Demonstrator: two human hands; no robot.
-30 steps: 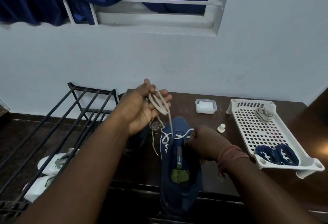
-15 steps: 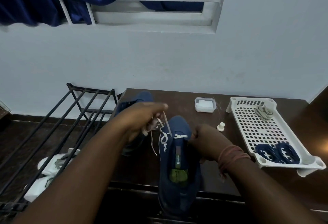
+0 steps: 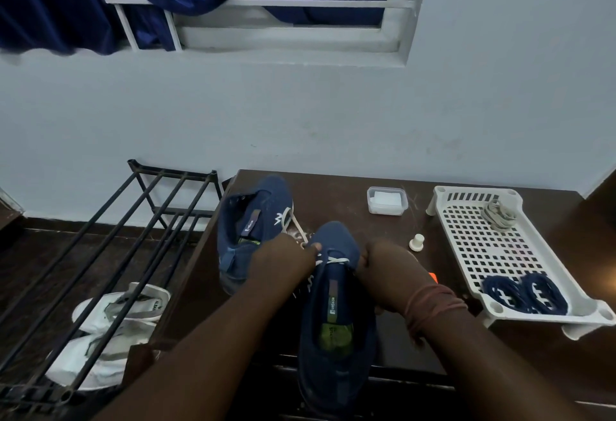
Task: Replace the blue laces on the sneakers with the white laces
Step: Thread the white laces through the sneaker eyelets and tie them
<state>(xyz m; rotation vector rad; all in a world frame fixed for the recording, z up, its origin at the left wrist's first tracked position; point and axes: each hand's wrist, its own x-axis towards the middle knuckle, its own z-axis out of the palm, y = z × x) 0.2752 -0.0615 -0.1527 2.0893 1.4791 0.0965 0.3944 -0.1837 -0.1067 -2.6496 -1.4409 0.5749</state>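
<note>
Two blue sneakers stand on the dark table. The near sneaker [image 3: 336, 330] points away from me, with a white lace [image 3: 335, 260] threaded across its lowest eyelets. My left hand [image 3: 283, 257] pinches that lace at the shoe's left side. My right hand [image 3: 383, 270] grips the shoe's right side by the eyelets. The far sneaker [image 3: 253, 220] lies behind my left hand with a loose white lace [image 3: 293, 220] trailing from it. Two coiled blue laces [image 3: 523, 292] lie in the white tray [image 3: 466, 237], with a bundled white lace [image 3: 498, 214] at its far end.
A small lidded plastic box [image 3: 386, 200] and a white knob [image 3: 416, 242] sit on the table [image 3: 333, 194] between shoes and tray. A black metal shoe rack [image 3: 133, 230] stands left of the table, white shoes [image 3: 113, 320] beneath it. Wall and window lie behind.
My left hand, raised with the white lace stretched a second ago, has come down to the near shoe's eyelets. The far sneaker is now uncovered. My right hand stayed on the shoe.
</note>
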